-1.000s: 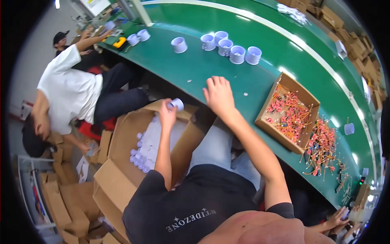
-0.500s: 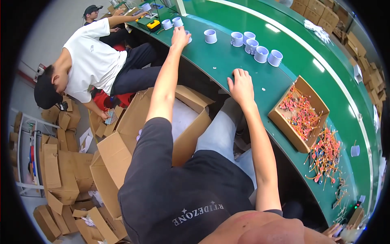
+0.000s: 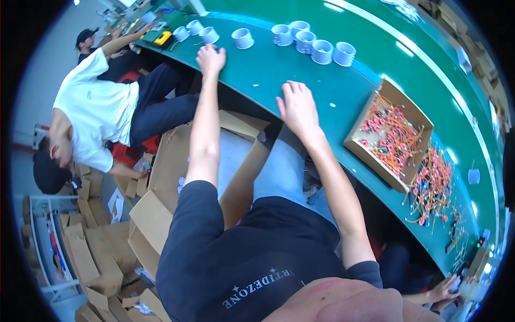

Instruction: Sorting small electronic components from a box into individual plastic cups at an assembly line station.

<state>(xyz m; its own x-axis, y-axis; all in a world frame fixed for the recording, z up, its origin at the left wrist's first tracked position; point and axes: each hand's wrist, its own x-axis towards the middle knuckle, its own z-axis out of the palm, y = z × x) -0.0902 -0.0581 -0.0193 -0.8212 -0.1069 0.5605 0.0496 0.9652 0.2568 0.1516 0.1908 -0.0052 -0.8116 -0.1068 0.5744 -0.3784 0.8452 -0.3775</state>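
My left hand (image 3: 211, 60) is over the near edge of the green table (image 3: 252, 70), its fingers slightly bent and apart, holding nothing. Just beyond its fingertips stands a pale lilac plastic cup-shaped part (image 3: 210, 36). Two more such parts stand farther left, and a single cup part (image 3: 243, 38) stands to the right. My right hand (image 3: 299, 110) lies at the table's near edge, fingers stretched and thumb out, with nothing in it. Beyond it several cup parts (image 3: 322, 52) stand in a cluster.
An open cardboard tray (image 3: 351, 142) of red-and-orange wired pieces lies at right, beside a loose wire heap (image 3: 429, 188). A large open carton (image 3: 244, 180) stands left of my legs. A co-worker in a white shirt (image 3: 99, 112) sits at left, near a yellow-black tool (image 3: 162, 38).
My left hand has come away from the cup part, which now shows fully beyond my fingers. The right hand stays at the table edge. The whole view has shifted.
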